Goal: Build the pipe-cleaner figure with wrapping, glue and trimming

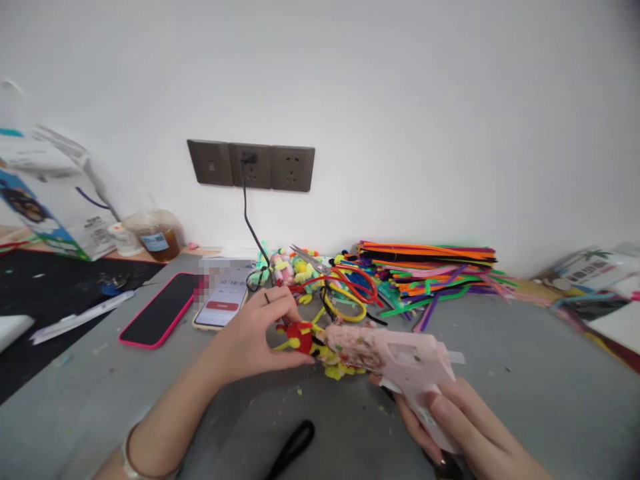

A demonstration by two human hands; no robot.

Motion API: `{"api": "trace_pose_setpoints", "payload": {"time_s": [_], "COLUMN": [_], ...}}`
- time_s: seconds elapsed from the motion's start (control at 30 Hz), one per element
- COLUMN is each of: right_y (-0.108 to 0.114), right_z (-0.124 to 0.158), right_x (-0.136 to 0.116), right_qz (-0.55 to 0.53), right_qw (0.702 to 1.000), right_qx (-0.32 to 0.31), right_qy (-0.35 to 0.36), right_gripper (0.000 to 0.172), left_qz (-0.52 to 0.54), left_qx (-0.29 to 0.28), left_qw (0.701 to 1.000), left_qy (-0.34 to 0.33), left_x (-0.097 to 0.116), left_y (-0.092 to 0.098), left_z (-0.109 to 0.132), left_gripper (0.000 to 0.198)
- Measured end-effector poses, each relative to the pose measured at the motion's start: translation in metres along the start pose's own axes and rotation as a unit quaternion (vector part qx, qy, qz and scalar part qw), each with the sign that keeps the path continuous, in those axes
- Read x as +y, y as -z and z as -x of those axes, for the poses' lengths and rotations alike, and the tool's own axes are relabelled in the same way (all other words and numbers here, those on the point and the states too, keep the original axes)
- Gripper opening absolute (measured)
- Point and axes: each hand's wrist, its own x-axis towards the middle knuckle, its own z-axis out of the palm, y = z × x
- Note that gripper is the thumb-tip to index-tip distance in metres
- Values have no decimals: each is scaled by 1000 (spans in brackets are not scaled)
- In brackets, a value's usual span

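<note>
My left hand (263, 333), with a dark ring on one finger, pinches a small red and yellow pipe-cleaner figure (301, 338) between thumb and fingers. My right hand (463, 417) is wrapped round the handle of a pale pink hot glue gun (405, 357). Brown stains and bits cover the gun's front part, and its nozzle points left, close to the figure; I cannot tell whether they touch. A clear glue stick (456, 357) juts from the gun's rear. Yellow fuzzy pieces (340, 370) lie just under the nozzle.
Bundles of coloured pipe cleaners (430, 267) lie against the wall, beside scissors (309, 259) and small fuzzy pieces. Left are a pink-cased phone (160, 310), a lit phone (223, 297) and a drink cup (159, 237). A black cord (245, 207) runs down from the wall socket (250, 165).
</note>
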Motion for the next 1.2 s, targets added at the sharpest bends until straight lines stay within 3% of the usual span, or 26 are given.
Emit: {"api": "trace_pose_setpoints", "payload": {"time_s": [0.37,0.57,0.87,1.2], "right_y": [0,3,0,6], "right_z": [3,9,6,7], "right_x": [0,11,0,-1], "right_qz": [61,82,112,108], "right_qw": [997,996,991,993], "right_qx": [25,-4,58,43], "right_qy": [33,23,50,17], "right_gripper": [67,62,63,56], "left_qz": [-4,-4,-4,6], "left_qx": [1,-2,-6,-9], "left_qw": [1000,1000,1000,1000], "left_qy": [-20,-24,-18,-16], "left_x": [1,1,0,0], "left_y": [1,1,2,3], "left_z": [0,0,-2,-2], "left_gripper": [36,35,36,33]}}
